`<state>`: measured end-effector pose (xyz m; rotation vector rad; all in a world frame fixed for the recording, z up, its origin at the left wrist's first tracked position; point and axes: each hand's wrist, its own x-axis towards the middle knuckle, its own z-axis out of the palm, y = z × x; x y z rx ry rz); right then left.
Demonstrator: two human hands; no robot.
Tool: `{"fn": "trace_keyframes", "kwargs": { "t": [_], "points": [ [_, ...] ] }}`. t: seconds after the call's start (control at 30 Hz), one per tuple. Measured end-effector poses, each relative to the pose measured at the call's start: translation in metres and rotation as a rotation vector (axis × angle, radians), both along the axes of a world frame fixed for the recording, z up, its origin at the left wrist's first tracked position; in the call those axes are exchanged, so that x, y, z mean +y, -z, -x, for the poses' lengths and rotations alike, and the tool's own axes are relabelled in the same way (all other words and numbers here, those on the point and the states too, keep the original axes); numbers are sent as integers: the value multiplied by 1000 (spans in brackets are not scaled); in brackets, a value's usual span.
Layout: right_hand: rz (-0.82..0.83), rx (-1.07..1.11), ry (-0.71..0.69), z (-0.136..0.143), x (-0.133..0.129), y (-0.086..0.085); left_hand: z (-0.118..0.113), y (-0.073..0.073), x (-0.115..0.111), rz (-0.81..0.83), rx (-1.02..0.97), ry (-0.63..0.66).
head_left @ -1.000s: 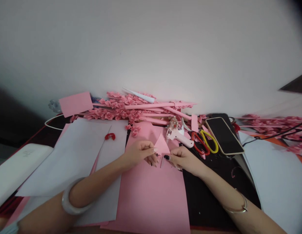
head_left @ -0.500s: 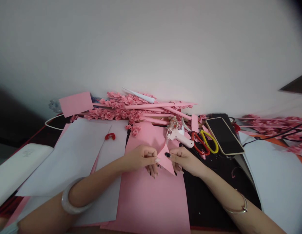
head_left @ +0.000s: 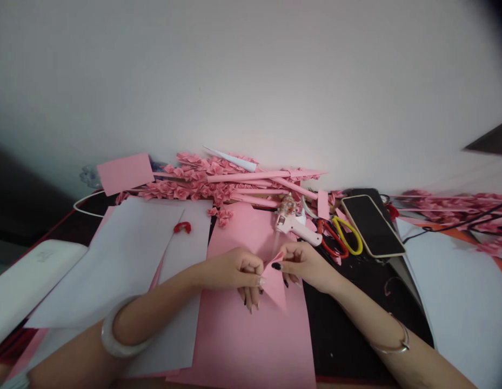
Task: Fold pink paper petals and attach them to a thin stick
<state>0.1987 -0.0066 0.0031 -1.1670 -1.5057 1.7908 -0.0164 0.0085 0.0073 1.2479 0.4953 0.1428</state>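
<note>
A small folded piece of pink paper [head_left: 275, 286] is pinched between both hands, its point hanging down toward the front. My left hand [head_left: 238, 273] grips its left corner between thumb and fingers. At its upper right edge, my right hand [head_left: 305, 265] holds it with the dark-nailed thumb on top. Beneath the hands lies a large pink paper sheet [head_left: 251, 346]. Just behind them rests a pale pink glue gun [head_left: 299, 229], with its nozzle partly hidden by decoration.
Pink paper flowers [head_left: 186, 175] and rolled paper stems [head_left: 251, 176] lie along the wall. Red-and-yellow-handled scissors [head_left: 348, 235] and a phone [head_left: 372, 226] sit to the right. White sheets [head_left: 108, 259], a red curled item [head_left: 182, 227] and a white power bank [head_left: 40, 281] are at left.
The pink paper piece has been tilted, its lower tip now hanging lower. The fingers of my right hand have shifted up along its edge; my left hand has barely moved.
</note>
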Motion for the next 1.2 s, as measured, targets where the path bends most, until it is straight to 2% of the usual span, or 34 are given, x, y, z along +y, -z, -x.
{"fn": "trace_keyframes", "kwargs": {
  "t": [0.47,0.63,0.77,0.97,1.07,1.2],
  "points": [
    [55,116,68,0,-2,4,0,0,0,44,-17,32],
    [85,191,153,-1,0,5,1,0,0,64,-15,28],
    [89,192,129,-3,2,5,-1,0,0,43,-24,-46],
    [-32,-39,-108,-1,1,-6,-6,3,2,-64,-20,-265],
    [-56,-50,-91,1,1,-6,-7,5,3,-119,2,-352],
    [-88,-87,-58,0,1,-3,-8,6,3,-150,21,-368]
  ]
}}
